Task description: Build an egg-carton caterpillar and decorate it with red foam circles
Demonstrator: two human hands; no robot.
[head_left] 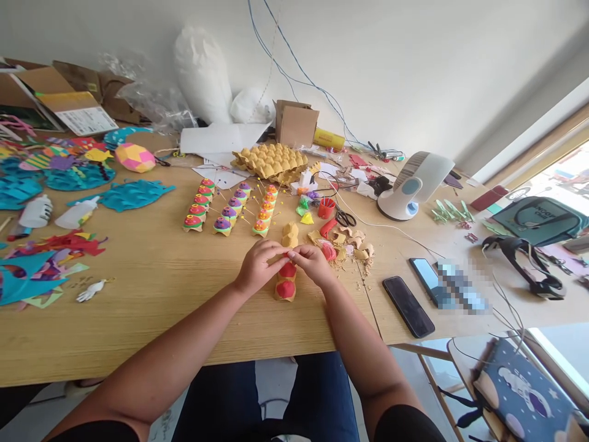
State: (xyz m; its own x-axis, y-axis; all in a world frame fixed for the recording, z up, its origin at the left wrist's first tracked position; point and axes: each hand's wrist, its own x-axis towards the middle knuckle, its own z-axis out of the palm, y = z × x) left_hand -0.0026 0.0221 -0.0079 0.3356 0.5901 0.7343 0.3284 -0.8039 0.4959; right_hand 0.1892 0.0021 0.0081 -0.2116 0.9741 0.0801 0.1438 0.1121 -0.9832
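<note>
My left hand (pixel 256 264) and my right hand (pixel 313 263) meet over a strip of egg-carton cups (pixel 286 279) lying on the wooden table (pixel 161 307). The near cups of the strip are covered in red; the far cups are bare cardboard. Both hands have their fingers pinched together above the strip, on something too small to make out. Three finished strips (pixel 230 212) with coloured domes and pins lie in a row just beyond my hands.
An egg tray (pixel 269 161), a red cup (pixel 326 208), scissors (pixel 345 217) and cardboard scraps (pixel 354 242) lie beyond. A desk fan (pixel 414 184) and two phones (pixel 407 305) are to the right. Coloured paper cut-outs (pixel 69 178) and glue bottles (pixel 76 213) fill the left.
</note>
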